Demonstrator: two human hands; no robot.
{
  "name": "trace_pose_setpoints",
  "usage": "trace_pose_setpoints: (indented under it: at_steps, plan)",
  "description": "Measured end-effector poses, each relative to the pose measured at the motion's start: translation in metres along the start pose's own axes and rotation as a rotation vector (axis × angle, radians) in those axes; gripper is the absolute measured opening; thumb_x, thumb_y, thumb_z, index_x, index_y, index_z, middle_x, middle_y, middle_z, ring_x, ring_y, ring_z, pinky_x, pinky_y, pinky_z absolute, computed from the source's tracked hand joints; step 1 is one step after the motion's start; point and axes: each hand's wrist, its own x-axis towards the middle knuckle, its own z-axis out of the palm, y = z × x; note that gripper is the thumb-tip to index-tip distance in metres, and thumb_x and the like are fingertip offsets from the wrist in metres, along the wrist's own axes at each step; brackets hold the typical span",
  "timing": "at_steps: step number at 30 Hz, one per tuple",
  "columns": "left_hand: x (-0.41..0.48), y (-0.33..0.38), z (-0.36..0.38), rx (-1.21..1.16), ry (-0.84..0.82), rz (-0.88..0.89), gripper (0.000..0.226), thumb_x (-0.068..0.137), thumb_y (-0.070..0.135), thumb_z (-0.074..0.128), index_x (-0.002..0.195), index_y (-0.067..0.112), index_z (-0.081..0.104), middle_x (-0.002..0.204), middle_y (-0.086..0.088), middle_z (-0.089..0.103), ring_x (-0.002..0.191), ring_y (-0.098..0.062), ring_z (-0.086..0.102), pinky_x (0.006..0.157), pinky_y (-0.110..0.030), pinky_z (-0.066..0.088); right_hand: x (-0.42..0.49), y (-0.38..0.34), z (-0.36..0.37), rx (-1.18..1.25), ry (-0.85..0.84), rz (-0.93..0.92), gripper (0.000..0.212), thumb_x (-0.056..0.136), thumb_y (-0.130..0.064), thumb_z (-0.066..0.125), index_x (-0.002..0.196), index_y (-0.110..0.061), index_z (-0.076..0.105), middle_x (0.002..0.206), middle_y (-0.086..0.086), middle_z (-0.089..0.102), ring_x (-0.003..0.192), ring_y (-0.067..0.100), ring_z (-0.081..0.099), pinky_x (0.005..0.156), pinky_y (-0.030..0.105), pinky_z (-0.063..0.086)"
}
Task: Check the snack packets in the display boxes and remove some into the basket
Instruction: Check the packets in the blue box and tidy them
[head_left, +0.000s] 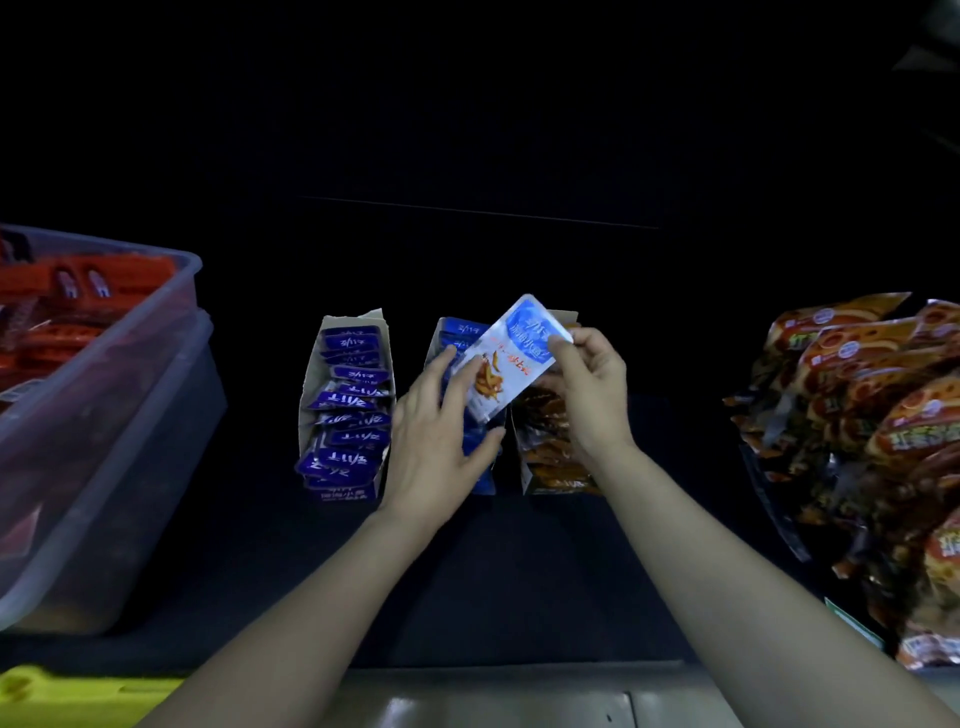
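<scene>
— What lay nearest the camera?

— A pale grey shelf lip (519, 696) ran along the bottom edge, with a bright yellow-green plastic piece (62, 693) at the lower left, cut off by the frame, so I could not tell what it was. Two bare forearms reached forward over the lip onto a dark shelf surface (519, 571).

— And the hands?

— The right hand (592, 395) pinched the top corner of a light blue and white foil snack packet (506, 358) between thumb and fingers, holding it tilted above the boxes. The left hand (441, 431) was spread open, its fingertips touching the packet's lower left edge and its palm over the middle box; it gripped nothing firmly that I could see.

— Where were the boxes?

— Three narrow open cardboard display boxes stood side by side. The left box (311, 395) held dark blue packets (348, 410) stacked on edge. The middle box of blue packets (480, 467) was mostly hidden behind the left hand. The right box of orange-brown packets (550, 457) sat partly behind the right wrist.

— Around them?

— At the left stood stacked clear plastic tubs (130, 389) holding red packets (78, 291), cut off by the frame. At the right, a heap of orange and red snack bags (872, 426) leaned out of view.

— The room?

— Black beyond the boxes; only a faint thin line crossed the dark. The packet printing was too blurred to read.
</scene>
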Motion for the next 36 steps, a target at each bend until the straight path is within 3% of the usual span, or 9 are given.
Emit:
trace_pose_setpoints:
  at_steps: [5, 10, 12, 15, 21, 26, 30, 32, 36]
  plan:
    - [0.004, 0.010, -0.002, -0.197, 0.088, -0.053, 0.054, 0.087, 0.019, 0.069, 0.137, 0.021, 0.049, 0.139, 0.005, 0.047, 0.124, -0.014, 0.049, 0.098, -0.039, 0.046, -0.008, -0.005, 0.004, 0.139, -0.176, 0.107, 0.010, 0.098, -0.014, 0.054, 0.090, -0.009, 0.056, 0.097, 0.011, 0.067, 0.090, 0.018, 0.066, 0.077, 0.031, 0.054]
    - [0.006, 0.011, -0.007, -0.457, 0.051, -0.152, 0.019, 0.100, 0.027, 0.052, 0.112, 0.021, 0.065, 0.090, 0.004, 0.068, 0.079, -0.010, 0.065, 0.068, -0.035, 0.054, -0.012, -0.006, 0.002, 0.113, -0.296, 0.071, 0.020, 0.096, -0.023, 0.057, 0.108, -0.007, 0.059, 0.112, 0.010, 0.064, 0.106, 0.019, 0.062, 0.096, 0.031, 0.052]
    - [0.007, 0.013, -0.009, -0.666, 0.021, -0.279, 0.019, 0.100, 0.028, 0.054, 0.110, 0.018, 0.066, 0.090, 0.001, 0.072, 0.082, -0.014, 0.069, 0.071, -0.038, 0.057, -0.013, -0.006, 0.001, 0.046, -0.240, 0.055, 0.021, 0.094, -0.008, 0.062, 0.114, -0.005, 0.059, 0.111, 0.010, 0.066, 0.097, 0.018, 0.065, 0.087, 0.030, 0.055]
    - [0.008, 0.015, -0.013, -0.892, 0.022, -0.392, 0.013, 0.098, 0.015, 0.057, 0.105, 0.013, 0.067, 0.090, 0.003, 0.073, 0.081, -0.009, 0.069, 0.069, -0.022, 0.052, -0.012, -0.005, 0.001, -0.022, -0.157, 0.027, 0.024, 0.088, 0.000, 0.068, 0.108, -0.013, 0.063, 0.101, 0.007, 0.069, 0.089, 0.022, 0.066, 0.081, 0.035, 0.056]
    - [0.009, 0.010, -0.017, -1.038, -0.021, -0.477, 0.016, 0.098, 0.014, 0.056, 0.107, 0.007, 0.068, 0.092, -0.001, 0.074, 0.080, -0.010, 0.069, 0.066, -0.020, 0.052, -0.014, -0.006, 0.002, -0.004, -0.121, 0.025, 0.024, 0.085, 0.001, 0.071, 0.102, -0.013, 0.064, 0.088, 0.001, 0.070, 0.088, 0.018, 0.069, 0.079, 0.030, 0.058]
    - [0.007, 0.010, -0.020, -0.949, 0.047, -0.344, 0.020, 0.098, 0.011, 0.057, 0.114, 0.010, 0.068, 0.100, -0.003, 0.074, 0.090, -0.015, 0.070, 0.073, -0.023, 0.054, -0.014, 0.000, 0.000, -0.017, -0.098, 0.063, 0.016, 0.089, -0.014, 0.070, 0.103, -0.009, 0.064, 0.102, 0.009, 0.070, 0.089, 0.017, 0.070, 0.078, 0.030, 0.058]
    - [0.000, 0.010, -0.019, -0.618, 0.088, -0.131, 0.028, 0.096, 0.016, 0.061, 0.121, 0.025, 0.068, 0.116, 0.011, 0.070, 0.110, -0.002, 0.064, 0.091, -0.020, 0.051, -0.017, -0.004, 0.002, -0.053, -0.131, 0.125, 0.060, 0.078, -0.052, 0.067, 0.112, -0.002, 0.063, 0.110, 0.004, 0.067, 0.104, 0.019, 0.065, 0.086, 0.034, 0.057]
    - [-0.002, 0.008, -0.016, -0.432, 0.109, 0.019, 0.031, 0.094, 0.015, 0.064, 0.123, 0.025, 0.068, 0.121, 0.013, 0.067, 0.114, 0.000, 0.061, 0.095, -0.021, 0.050, -0.016, -0.005, 0.002, -0.025, -0.130, 0.162, 0.061, 0.080, -0.048, 0.068, 0.114, 0.000, 0.059, 0.102, 0.005, 0.065, 0.091, 0.017, 0.065, 0.076, 0.031, 0.058]
    - [-0.004, -0.001, -0.009, -0.141, 0.039, 0.075, 0.046, 0.087, 0.015, 0.072, 0.131, 0.023, 0.062, 0.133, 0.005, 0.060, 0.119, -0.012, 0.055, 0.098, -0.039, 0.049, -0.014, -0.003, 0.001, -0.090, -0.070, 0.153, 0.023, 0.093, -0.011, 0.064, 0.112, 0.002, 0.058, 0.098, 0.016, 0.070, 0.079, 0.016, 0.069, 0.062, 0.023, 0.056]
